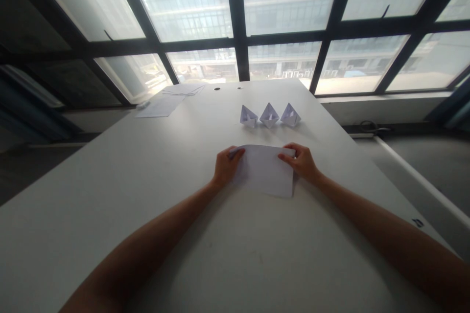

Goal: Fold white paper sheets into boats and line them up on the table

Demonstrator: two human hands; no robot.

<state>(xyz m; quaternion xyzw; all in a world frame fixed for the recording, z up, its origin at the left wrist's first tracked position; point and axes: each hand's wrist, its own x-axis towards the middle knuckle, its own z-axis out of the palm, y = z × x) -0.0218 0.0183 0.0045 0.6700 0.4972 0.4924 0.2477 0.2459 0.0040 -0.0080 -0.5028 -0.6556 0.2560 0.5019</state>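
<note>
windows (pixel 282 0) back the white table (pixel 154 161) and held paper (pixel 265 170).

Dark-framed windows (pixel 240 24) stand above what may be cable (pixel 370 127).

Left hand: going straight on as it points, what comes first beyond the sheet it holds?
Past the sheet, the left hand would likely meet the row of folded paper shapes; which one is unclear.

One head-worn view was used. The table (pixel 110 195) was seen from above its near part, the lens directed forward and down, with windows (pixel 282 5) beyond. The left hand (pixel 226 165) and right hand (pixel 304 162) were framed near centre at moderate range; depth at the dim left was only roughly judged.
</note>
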